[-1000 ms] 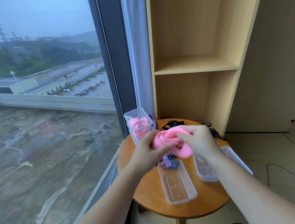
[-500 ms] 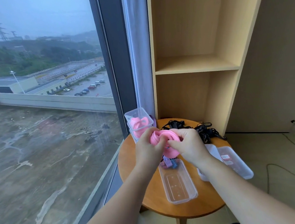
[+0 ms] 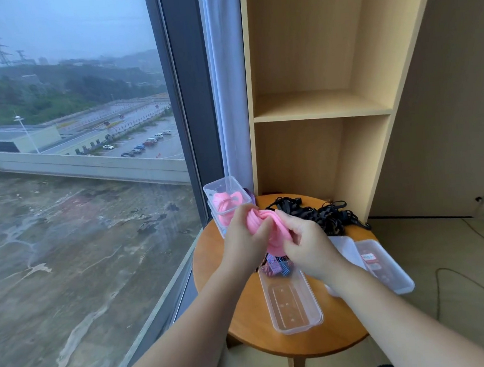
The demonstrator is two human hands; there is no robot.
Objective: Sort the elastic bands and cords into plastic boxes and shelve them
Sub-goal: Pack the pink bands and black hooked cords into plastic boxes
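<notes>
The left hand [image 3: 245,241] is gripping a pink elastic band [image 3: 278,234] in the middle of the frame, and the right hand [image 3: 309,250] is pinching it too, above the round table [image 3: 245,313], with black cords [image 3: 324,214] lying just right of it

A single wide-angle view from the person's head looks forward and down, close over the small round table [image 3: 208,245], with both forearms reaching in from the bottom edge to the left hand [image 3: 245,241] and right hand [image 3: 309,247] at centre. It faces the shelf unit [image 3: 319,107], the window [image 3: 76,196] filling its left half
</notes>
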